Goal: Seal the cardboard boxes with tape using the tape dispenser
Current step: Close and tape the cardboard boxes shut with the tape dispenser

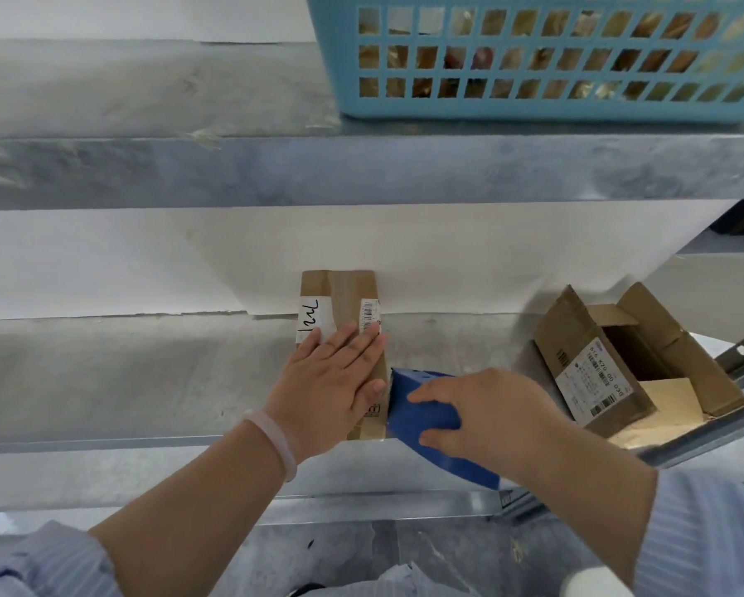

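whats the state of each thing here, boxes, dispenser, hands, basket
small box, closed, tape along its top
left hand, flat, pressing on the small box
tape dispenser, gripped, at the small box's near end
right hand, curled round the tape dispenser
second box, flaps open, unsealed
basket, upright, holds items

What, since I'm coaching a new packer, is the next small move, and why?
Probably draw the tape dispenser along the right edge of the small box: the left hand presses flat on it, and the right hand grips the dispenser against its near right side.
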`<state>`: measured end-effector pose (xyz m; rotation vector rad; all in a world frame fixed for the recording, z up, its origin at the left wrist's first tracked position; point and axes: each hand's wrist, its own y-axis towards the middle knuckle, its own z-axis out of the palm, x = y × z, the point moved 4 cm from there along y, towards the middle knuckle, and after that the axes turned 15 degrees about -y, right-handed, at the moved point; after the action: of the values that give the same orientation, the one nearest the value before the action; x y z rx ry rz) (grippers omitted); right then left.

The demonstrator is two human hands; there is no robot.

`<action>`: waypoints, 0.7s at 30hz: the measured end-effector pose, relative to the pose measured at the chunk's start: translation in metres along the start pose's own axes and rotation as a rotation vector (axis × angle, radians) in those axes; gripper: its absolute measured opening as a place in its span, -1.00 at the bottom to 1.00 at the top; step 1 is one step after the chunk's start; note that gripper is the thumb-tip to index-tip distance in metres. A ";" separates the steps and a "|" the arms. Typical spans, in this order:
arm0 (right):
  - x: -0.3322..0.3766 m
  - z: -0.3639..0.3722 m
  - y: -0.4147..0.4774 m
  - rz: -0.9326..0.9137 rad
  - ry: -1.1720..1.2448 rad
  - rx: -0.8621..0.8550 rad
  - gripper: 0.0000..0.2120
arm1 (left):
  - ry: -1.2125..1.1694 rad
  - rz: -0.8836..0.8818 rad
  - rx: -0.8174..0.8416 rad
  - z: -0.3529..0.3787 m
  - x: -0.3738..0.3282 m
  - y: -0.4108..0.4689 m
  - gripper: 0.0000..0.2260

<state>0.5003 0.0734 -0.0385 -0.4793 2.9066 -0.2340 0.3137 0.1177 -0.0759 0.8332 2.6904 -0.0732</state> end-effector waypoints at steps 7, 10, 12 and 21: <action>-0.007 0.013 -0.003 0.132 0.082 -0.010 -0.59 | -0.022 -0.008 0.010 -0.002 0.000 -0.001 -0.46; -0.034 0.016 -0.002 0.178 0.084 -0.086 -0.47 | -0.046 -0.020 0.017 -0.003 0.001 -0.002 -0.45; -0.050 0.025 0.004 0.172 0.070 -0.039 -0.31 | -0.067 -0.031 0.020 -0.004 0.002 -0.002 -0.46; -0.077 0.083 0.029 0.043 -0.486 0.024 -0.12 | -0.258 -0.059 0.001 -0.011 0.007 0.000 -0.52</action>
<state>0.5801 0.1153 -0.1121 -0.4022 2.4337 -0.1242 0.3049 0.1236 -0.0673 0.6933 2.4717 -0.1830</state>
